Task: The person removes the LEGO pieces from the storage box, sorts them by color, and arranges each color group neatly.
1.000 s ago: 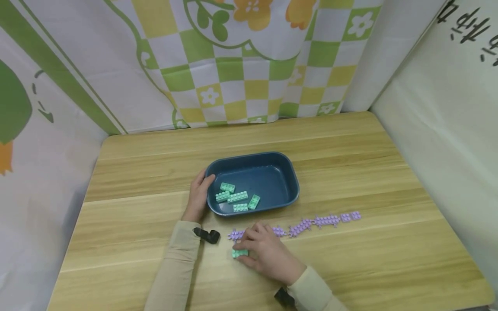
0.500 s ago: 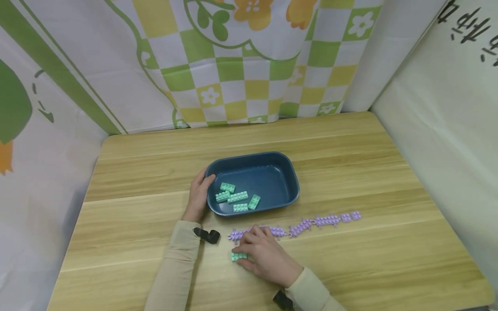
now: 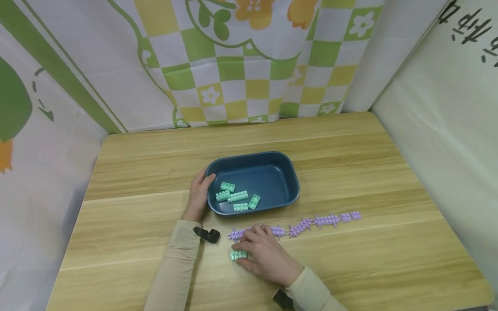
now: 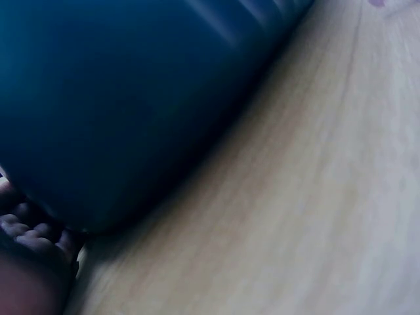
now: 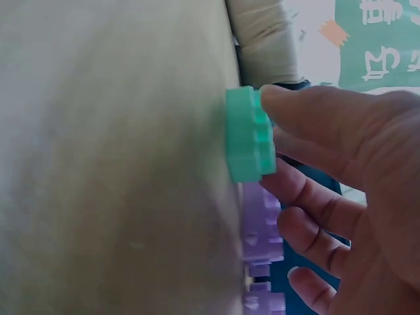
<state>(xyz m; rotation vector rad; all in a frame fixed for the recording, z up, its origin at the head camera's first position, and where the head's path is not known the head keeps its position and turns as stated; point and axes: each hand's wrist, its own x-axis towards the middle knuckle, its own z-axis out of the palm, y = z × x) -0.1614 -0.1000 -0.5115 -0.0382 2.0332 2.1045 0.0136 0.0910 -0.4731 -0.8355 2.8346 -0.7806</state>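
Note:
My left hand grips the left end of a dark blue tray, its thumb over the rim. In the left wrist view the tray's outer wall fills much of the picture. Near the table's front, my right hand pinches a mint green building block between thumb and fingers. Seen from the right wrist, that green block sits low at the tabletop, studs towards the palm. Just behind it lies a row of purple building blocks, partly covered by the right hand's fingers.
Several mint green blocks lie in the left part of the tray. The purple row runs right to small square blocks. A patterned cloth hangs behind the wooden table, and white panels flank it.
The right hand has shifted slightly left and towards the table's front edge with the green block. The left hand and the tray stay where they were.

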